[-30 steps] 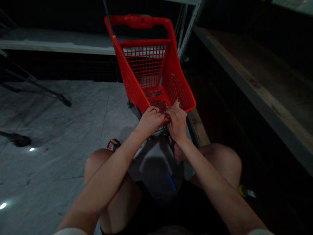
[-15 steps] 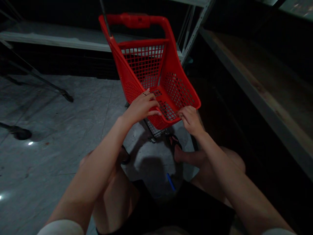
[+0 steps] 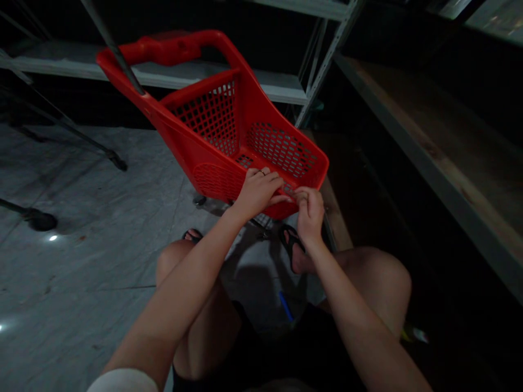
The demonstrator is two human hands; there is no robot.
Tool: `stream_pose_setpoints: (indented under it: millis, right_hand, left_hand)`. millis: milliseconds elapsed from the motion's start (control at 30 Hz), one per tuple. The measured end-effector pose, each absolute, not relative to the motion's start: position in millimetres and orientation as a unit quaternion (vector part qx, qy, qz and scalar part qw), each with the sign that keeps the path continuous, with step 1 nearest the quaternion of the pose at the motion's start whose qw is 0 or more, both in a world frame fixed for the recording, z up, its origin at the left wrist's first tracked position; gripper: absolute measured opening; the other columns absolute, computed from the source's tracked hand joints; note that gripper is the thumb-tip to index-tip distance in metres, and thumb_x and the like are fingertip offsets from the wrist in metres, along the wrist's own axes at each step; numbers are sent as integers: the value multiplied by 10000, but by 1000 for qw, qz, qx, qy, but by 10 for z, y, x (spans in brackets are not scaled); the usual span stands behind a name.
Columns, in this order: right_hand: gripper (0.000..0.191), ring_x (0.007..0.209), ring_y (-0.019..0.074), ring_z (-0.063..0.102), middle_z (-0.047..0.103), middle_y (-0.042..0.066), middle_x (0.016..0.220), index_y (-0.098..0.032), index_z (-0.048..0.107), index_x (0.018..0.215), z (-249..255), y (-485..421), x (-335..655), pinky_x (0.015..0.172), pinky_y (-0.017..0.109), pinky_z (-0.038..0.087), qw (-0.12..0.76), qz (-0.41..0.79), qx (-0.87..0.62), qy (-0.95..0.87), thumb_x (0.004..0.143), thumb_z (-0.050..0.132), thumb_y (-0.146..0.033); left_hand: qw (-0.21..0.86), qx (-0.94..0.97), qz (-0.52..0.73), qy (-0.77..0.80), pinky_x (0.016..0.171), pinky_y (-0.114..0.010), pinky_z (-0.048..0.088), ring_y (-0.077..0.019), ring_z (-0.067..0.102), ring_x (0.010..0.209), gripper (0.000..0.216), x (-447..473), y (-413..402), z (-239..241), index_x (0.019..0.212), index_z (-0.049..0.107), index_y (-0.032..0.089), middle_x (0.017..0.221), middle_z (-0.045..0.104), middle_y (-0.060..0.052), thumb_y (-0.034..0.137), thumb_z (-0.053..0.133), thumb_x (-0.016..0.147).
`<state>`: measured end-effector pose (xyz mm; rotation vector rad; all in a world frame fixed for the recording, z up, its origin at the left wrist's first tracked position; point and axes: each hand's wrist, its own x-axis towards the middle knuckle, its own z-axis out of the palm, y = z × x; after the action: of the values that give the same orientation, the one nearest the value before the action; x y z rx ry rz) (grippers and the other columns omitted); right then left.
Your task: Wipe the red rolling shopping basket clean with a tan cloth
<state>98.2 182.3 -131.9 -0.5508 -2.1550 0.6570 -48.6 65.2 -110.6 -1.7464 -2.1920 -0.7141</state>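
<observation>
A red plastic shopping cart [image 3: 175,141] with perforated basket walls stands in front of me, turned at an angle. My left hand [image 3: 261,191] wears a ring and lies over the near rim, its fingers hooked inside and its thumb outside. Close beside it, my right hand [image 3: 309,213] has its fingers curled over the rim near the front corner. Its fingertips are partly hidden. The cart's handle [image 3: 163,50] points away to the upper left, and a metal pole [image 3: 114,49] rises from that side. Below the basket, the wheels show only partly.
A white metal shelf [image 3: 281,93] runs behind the cart. Along the right is a long ledge [image 3: 408,130]. Wheeled legs [image 3: 41,219] of another frame stand on the grey floor [image 3: 102,218] at left. A blue stick-like object [image 3: 286,306] lies between my legs.
The cart has swung round, its handle end moving left and slightly nearer. My left hand has shifted right along the rim, closer to my right hand, which keeps its hold.
</observation>
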Motion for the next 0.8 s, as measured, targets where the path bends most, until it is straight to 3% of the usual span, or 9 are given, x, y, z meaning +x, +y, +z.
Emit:
stream_pose_setpoints:
  millis: [133, 233, 400, 567, 800]
  right_hand:
    - [263, 987, 266, 625, 699, 70, 1013, -277, 608, 1053, -1342, 1562, 901, 909, 430, 478, 443, 226, -268, -825, 972, 361, -242]
    - [243, 945, 259, 636, 706, 62, 967, -270, 607, 1023, -1364, 1709, 899, 882, 422, 473, 424, 192, -246, -850, 972, 373, -230]
    - [213, 920, 236, 648, 710, 43, 931, -253, 618, 965, -1348, 2244, 1005, 888, 408, 475, 361, 189, -167, -898, 948, 408, -223]
    - [200, 934, 250, 667, 725, 57, 949, -247, 654, 933, -1230, 2529, 1000, 897, 426, 505, 319, 249, -149, -902, 936, 455, -253]
    - [262, 972, 258, 690, 764, 54, 1001, -256, 700, 1007, -1154, 1925, 1123, 898, 433, 501, 310, 199, -173, -913, 981, 441, -230]
  left_hand:
    - [148, -582, -222, -768, 874, -441, 362, -299, 595, 1072, 399, -382, 670, -1088, 1022, 684, 206, 1054, 729, -105, 569, 519, 997]
    - [150, -612, -192, -752, 877, -433, 386, -295, 608, 1070, 358, -405, 600, -1008, 1089, 690, 200, 1070, 736, -99, 500, 506, 1022]
    - [174, -571, -184, -781, 1004, -468, 397, -294, 627, 1054, 432, -761, 241, -809, 1102, 730, 223, 1045, 759, -91, 503, 404, 1056]
    - [184, -505, -218, -815, 1116, -489, 354, -297, 615, 1130, 425, -986, 44, -871, 1158, 700, 218, 1157, 724, -98, 548, 468, 1025]
    - [203, -434, -253, -841, 1139, -538, 312, -319, 604, 1093, 482, -936, 3, -1014, 1000, 690, 189, 1049, 705, -112, 624, 483, 990]
